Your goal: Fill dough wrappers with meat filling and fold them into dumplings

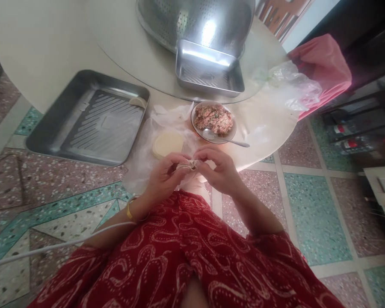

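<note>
Between my fingertips is a dumpling (191,165), its pale wrapper folded and pleated along the edge. My left hand (170,170) pinches it from the left, and my right hand (215,166) pinches the other side. Just beyond my left hand lies a stack of round dumpling wrappers (168,144) on a thin plastic bag (141,149). Behind my right hand stands a bowl of minced meat filling (213,119), with a metal spoon (227,139) resting in it, handle to the right. Whether filling is inside the dumpling is hidden by my fingers.
At left, a large metal tray (102,117) holds one folded dumpling (137,102) near its right corner. A smaller metal tray (210,79) and a tilted perforated colander (192,21) stand at the back on a glass turntable. A pink bag (327,64) hangs at the right table edge.
</note>
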### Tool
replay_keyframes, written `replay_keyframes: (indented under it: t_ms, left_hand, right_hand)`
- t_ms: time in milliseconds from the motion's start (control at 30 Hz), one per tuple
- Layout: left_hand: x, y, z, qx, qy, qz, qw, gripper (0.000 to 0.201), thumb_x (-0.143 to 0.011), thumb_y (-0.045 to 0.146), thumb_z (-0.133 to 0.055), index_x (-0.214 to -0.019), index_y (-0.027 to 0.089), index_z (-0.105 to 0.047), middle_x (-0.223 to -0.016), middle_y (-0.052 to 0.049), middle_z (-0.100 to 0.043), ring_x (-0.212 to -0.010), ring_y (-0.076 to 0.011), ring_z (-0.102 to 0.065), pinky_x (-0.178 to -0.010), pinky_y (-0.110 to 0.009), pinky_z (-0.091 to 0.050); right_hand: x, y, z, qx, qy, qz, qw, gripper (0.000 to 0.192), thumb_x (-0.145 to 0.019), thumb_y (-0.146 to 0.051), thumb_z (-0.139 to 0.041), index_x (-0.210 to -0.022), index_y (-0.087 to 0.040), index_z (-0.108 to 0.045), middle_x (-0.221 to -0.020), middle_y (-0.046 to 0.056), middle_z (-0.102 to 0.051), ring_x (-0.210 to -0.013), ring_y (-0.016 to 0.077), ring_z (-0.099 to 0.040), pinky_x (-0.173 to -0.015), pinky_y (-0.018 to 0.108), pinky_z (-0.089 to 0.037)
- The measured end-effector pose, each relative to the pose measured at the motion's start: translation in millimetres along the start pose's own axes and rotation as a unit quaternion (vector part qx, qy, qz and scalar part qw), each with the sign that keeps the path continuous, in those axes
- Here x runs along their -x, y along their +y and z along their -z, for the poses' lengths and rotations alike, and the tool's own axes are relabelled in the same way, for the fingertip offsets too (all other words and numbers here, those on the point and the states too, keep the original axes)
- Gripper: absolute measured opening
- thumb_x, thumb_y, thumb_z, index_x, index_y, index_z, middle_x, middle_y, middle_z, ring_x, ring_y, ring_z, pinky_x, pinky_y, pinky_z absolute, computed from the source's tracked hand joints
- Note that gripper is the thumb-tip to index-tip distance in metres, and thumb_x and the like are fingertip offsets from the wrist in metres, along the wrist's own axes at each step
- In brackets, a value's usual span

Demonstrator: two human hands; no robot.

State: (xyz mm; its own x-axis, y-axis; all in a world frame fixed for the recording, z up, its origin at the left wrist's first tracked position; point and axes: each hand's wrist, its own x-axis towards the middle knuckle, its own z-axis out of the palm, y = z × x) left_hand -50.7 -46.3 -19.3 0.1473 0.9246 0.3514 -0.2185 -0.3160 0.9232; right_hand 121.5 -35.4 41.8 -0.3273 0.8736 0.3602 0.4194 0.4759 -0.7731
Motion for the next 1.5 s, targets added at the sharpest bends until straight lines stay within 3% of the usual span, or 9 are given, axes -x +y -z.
replay_keyframes:
  t_ms: [200,467,567,800,1033,1200,1333,1500]
  left_hand:
    - [0.8,0.4,0.7,0.016,0.011,0.003,1.0,0.015,-0.093,0.032,-0.066,-0.092,0.018,-0.06,-0.095,-0.003,-0.071,-0.049,-0.0021,-0.053,-0.043,-0.013,-0.045]
    - [4.1,-2.8,1.2,0.019,0.026,-0.003,0.999,0.015,-0.092,0.03,-0.069,-0.095,0.02,-0.058,-0.095,-0.001,-0.07,-0.052,-0.0026,-0.055,-0.044,-0.012,-0.047]
    - [6.6,-4.5,2.5,0.0,0.035,0.009,0.999,0.016,-0.092,0.032,-0.068,-0.1,0.021,-0.061,-0.083,0.001,-0.067,-0.054,-0.0044,-0.056,-0.045,-0.012,-0.047]
    - [2.5,-0.3,-0.3,0.011,0.078,0.02,0.997,0.018,-0.091,0.037,-0.069,-0.093,0.019,-0.065,-0.074,0.002,-0.066,-0.048,-0.0043,-0.053,-0.043,-0.014,-0.046]
    - [1.7,4.6,-6.0,0.033,0.038,0.042,0.998,0.017,-0.092,0.035,-0.067,-0.097,0.019,-0.065,-0.07,0.003,-0.065,-0.051,-0.0062,-0.056,-0.044,-0.015,-0.049]
    - [2.0,2.3,-3.6,0.02,0.034,0.061,0.997,0.019,-0.091,0.036,-0.068,-0.097,0.019,-0.066,-0.069,0.003,-0.063,-0.049,-0.0064,-0.055,-0.043,-0.015,-0.048]
    - [2.7,-2.6,-2.6,0.003,0.03,0.064,0.998,0.019,-0.091,0.038,-0.067,-0.097,0.019,-0.066,-0.077,0.0,-0.066,-0.051,-0.0069,-0.056,-0.043,-0.017,-0.049]
    - [3.3,-5.3,-3.8,-0.021,-0.006,0.037,0.999,0.014,-0.092,0.032,-0.066,-0.1,0.02,-0.066,-0.102,-0.004,-0.068,-0.055,-0.0049,-0.056,-0.047,-0.017,-0.049]
  right_hand:
    - [0.6,-4.0,-2.9,0.05,0.005,0.064,0.997,0.011,-0.091,-0.014,-0.059,-0.09,-0.018,-0.069,-0.091,0.006,-0.07,-0.086,0.0152,-0.067,-0.078,0.032,-0.057]
    - [-1.8,-11.8,-4.8,0.113,0.002,0.127,0.985,0.014,-0.093,-0.014,-0.055,-0.091,-0.019,-0.068,-0.093,0.005,-0.072,-0.087,0.0162,-0.068,-0.08,0.035,-0.058]
    - [-1.7,-14.2,-5.8,0.132,-0.009,0.137,0.982,0.012,-0.092,-0.015,-0.056,-0.091,-0.02,-0.067,-0.093,0.006,-0.072,-0.087,0.0175,-0.068,-0.081,0.037,-0.058]
    - [8.1,-10.5,-12.1,0.138,0.042,0.084,0.986,0.016,-0.089,-0.022,-0.061,-0.105,-0.023,-0.064,-0.104,0.008,-0.071,-0.101,0.0225,-0.067,-0.089,0.044,-0.057]
    - [13.3,-4.9,-20.0,0.132,0.075,0.069,0.986,0.009,-0.089,-0.018,-0.06,-0.09,-0.025,-0.065,-0.099,0.005,-0.07,-0.094,0.0202,-0.066,-0.084,0.04,-0.058]
    - [18.7,1.0,-6.7,0.079,0.069,0.039,0.994,0.012,-0.088,-0.019,-0.062,-0.098,-0.023,-0.067,-0.103,0.006,-0.07,-0.099,0.0197,-0.067,-0.086,0.04,-0.058]
    - [26.4,8.8,6.1,0.072,0.07,-0.032,0.994,0.009,-0.086,-0.02,-0.064,-0.091,-0.024,-0.068,-0.1,0.005,-0.069,-0.095,0.0189,-0.067,-0.087,0.041,-0.058]
    - [27.2,16.5,7.0,0.011,0.037,-0.09,0.995,0.006,-0.083,-0.02,-0.062,-0.081,-0.022,-0.068,-0.088,0.002,-0.068,-0.084,0.0158,-0.066,-0.08,0.036,-0.057]
